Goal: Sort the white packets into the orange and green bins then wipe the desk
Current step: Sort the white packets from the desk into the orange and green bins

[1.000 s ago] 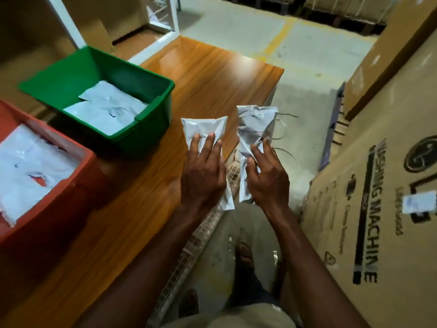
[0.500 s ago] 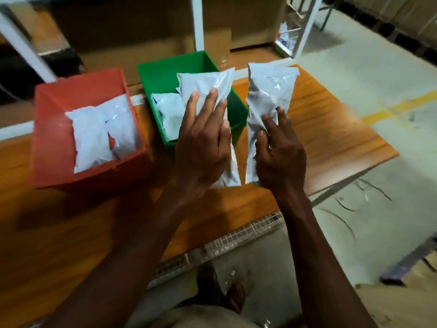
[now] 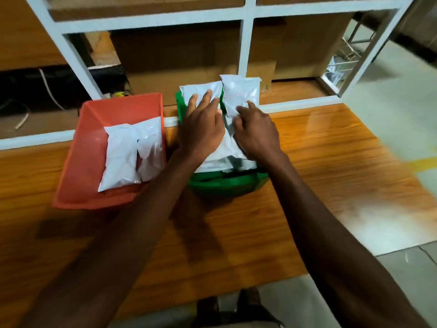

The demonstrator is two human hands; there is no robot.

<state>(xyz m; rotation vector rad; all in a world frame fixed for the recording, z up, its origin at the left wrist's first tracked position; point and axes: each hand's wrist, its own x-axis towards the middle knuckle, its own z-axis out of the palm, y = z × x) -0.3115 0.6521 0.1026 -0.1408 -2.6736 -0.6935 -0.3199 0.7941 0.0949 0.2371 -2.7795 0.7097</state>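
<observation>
Two bins stand side by side at the desk's (image 3: 319, 147) far edge: the orange bin (image 3: 94, 185) on the left, the green bin (image 3: 227, 184) just beside it. Two white packets lie in the orange bin (image 3: 120, 157) (image 3: 151, 152). My left hand (image 3: 201, 129) grasps one packet (image 3: 201, 91) and my right hand (image 3: 256, 132) grasps another (image 3: 241, 93), both over the green bin. More white packets lie under them; count unclear. Behind the desk, one white frame (image 3: 246, 43) with cardboard boxes (image 3: 189, 67).
</observation>
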